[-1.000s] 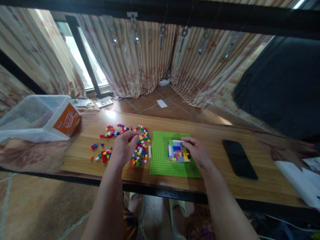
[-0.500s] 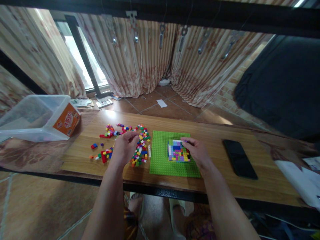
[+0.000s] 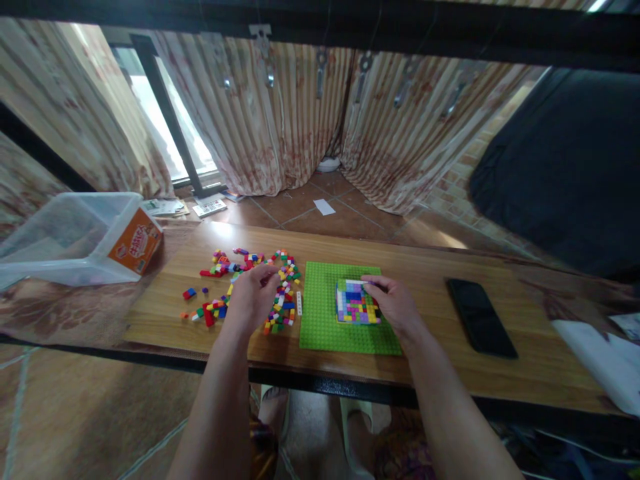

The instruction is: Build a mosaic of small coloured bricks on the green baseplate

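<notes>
A square, many-coloured build of toy building bricks (image 3: 354,307) sits on a green studded baseplate (image 3: 317,313). At its far right corner is my right hand (image 3: 393,303), thumb and forefinger brought together against the upper edge. Whatever lies between those fingertips is too small to make out. My left hand (image 3: 250,297) hovers over the heap of loose bricks (image 3: 285,300), with thumb and fingers curved but apart, and I see nothing between them. Part of the heap is hidden under this hand. One white brick strip (image 3: 299,303) lies along the baseplate's left edge.
A black phone (image 3: 480,317) rests on the wooden table (image 3: 425,363) to the right. Some bricks, including a red and blue pair (image 3: 189,293), are scattered farther left. Beyond them stands a clear plastic tub (image 3: 75,233) with an orange label. White paper (image 3: 595,360) lies at the right edge.
The view has shifted very slightly. My left hand has barely moved over the heap, and my right hand stays at the build's corner.
</notes>
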